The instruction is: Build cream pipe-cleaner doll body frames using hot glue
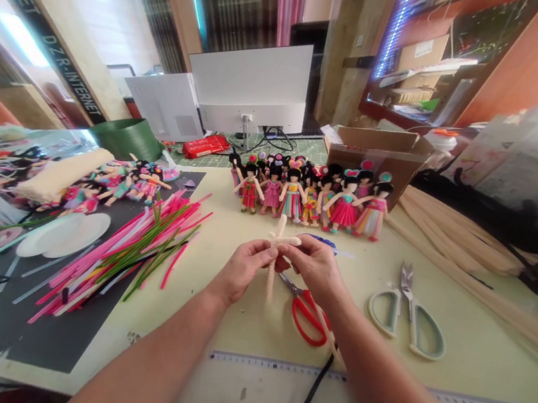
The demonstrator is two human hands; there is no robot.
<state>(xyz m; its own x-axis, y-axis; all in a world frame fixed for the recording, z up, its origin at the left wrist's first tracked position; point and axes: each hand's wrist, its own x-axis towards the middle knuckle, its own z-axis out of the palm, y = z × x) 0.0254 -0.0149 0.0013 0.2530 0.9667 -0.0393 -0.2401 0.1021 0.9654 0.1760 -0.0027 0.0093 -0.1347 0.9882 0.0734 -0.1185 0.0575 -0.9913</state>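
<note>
Both my hands meet over the middle of the table, pinching a cream pipe cleaner [270,282] bent into a cross-like shape. My left hand [244,266] grips it from the left, thumb and fingers closed near the crossing. From the other side my right hand [316,266] holds it close to the short arm that points right. One strand hangs down between the hands and another end points up. Under my right hand lie red-handled scissors [309,322], their blades partly hidden. Several small dolls [293,195] stand in a group beyond my hands.
Grey-handled shears [405,303] lie to the right, near long cream pipe cleaners [449,242]. At left is a pile of pink and green pipe cleaners [125,247] beside white plates [77,233]. A ruler [265,363] runs along the front. Behind the dolls stands a cardboard box [382,151].
</note>
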